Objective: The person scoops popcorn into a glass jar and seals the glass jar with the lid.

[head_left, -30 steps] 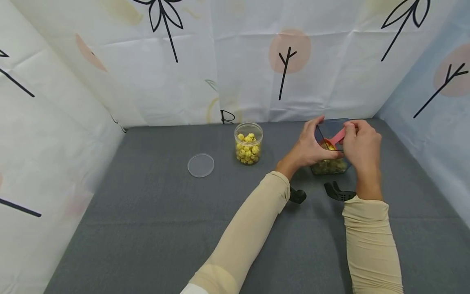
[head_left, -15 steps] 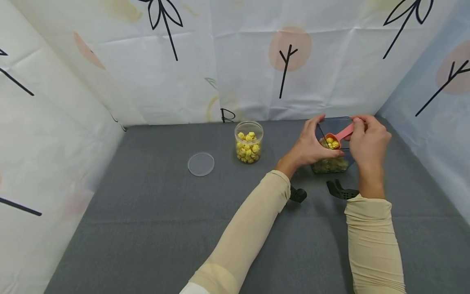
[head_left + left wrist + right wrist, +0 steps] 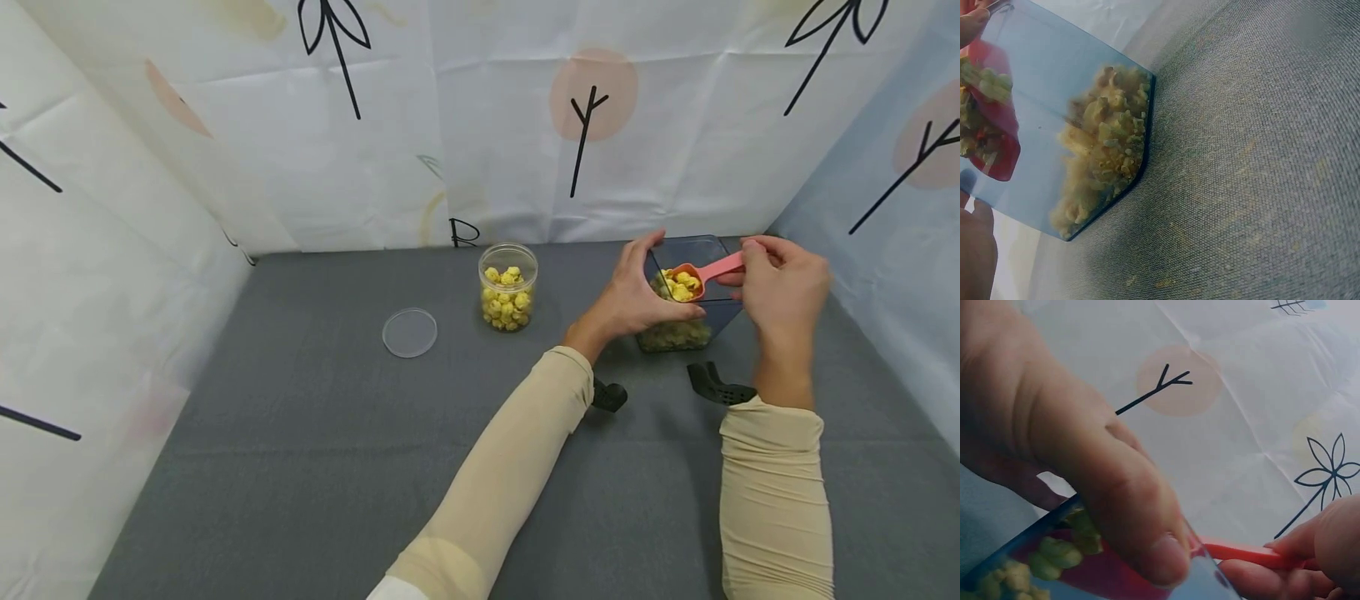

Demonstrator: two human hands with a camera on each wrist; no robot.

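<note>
My left hand (image 3: 637, 296) grips the near left rim of a clear bluish square container (image 3: 723, 312), thumb along the front. The container stands tilted towards the left hand's side in the head view, with yellow popcorn (image 3: 1107, 137) gathered low inside. Between finger and thumb my right hand (image 3: 787, 287) pinches the handle of a pink scoop (image 3: 723, 265). Popcorn heaps in the scoop's bowl, which sits inside the container's mouth near the left hand. In the right wrist view, the left thumb covers part of the scoop behind the clear wall.
To the left stands a clear round jar (image 3: 508, 287), uncovered and partly filled with popcorn. A clear round lid (image 3: 409, 333) lies flat on the grey tablecloth (image 3: 315, 467). White printed cloth (image 3: 502, 125) hangs close behind and at both sides.
My right hand has drawn back to the right with the scoop, whose popcorn-filled bowl has come up into clearer view. The left hand keeps its grip on the container.
</note>
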